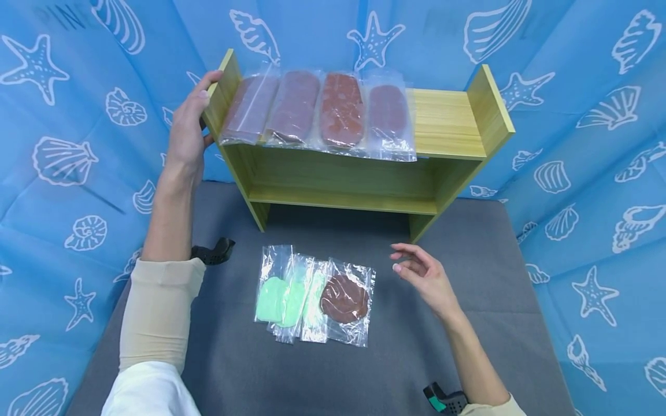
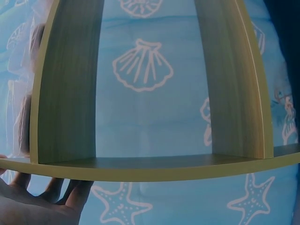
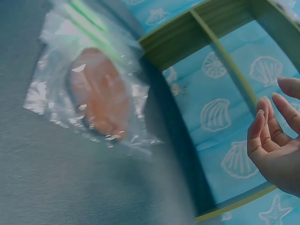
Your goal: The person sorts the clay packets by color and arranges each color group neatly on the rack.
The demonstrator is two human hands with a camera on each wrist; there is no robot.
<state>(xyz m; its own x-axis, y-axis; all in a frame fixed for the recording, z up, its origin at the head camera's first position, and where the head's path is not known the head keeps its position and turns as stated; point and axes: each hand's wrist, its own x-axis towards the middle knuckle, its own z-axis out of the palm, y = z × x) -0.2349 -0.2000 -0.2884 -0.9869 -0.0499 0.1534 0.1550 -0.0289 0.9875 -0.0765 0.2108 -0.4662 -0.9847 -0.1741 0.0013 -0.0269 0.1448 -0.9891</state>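
Observation:
A wooden shelf (image 1: 452, 118) stands at the back. My left hand (image 1: 189, 118) holds its left side panel (image 1: 226, 86) near the top, the fingers against the outer face. In the left wrist view, part of that hand (image 2: 42, 204) shows beside the panel edge. My right hand (image 1: 424, 277) hovers over the cloth, fingers loosely curled and holding nothing. To its left lies a clear zip bag with a flat brown piece (image 1: 344, 299), beside overlapping bags with light green pieces (image 1: 272, 297). Several bags with reddish-brown oval pieces (image 1: 341, 110) lie in a row on the top board.
A dark grey cloth (image 1: 234, 370) covers the table. Behind it and at both sides hangs a blue curtain (image 1: 588, 231) with white shell and starfish prints. The shelf's lower board (image 1: 343, 199) and right side panel (image 1: 489, 110) face the bags on the table.

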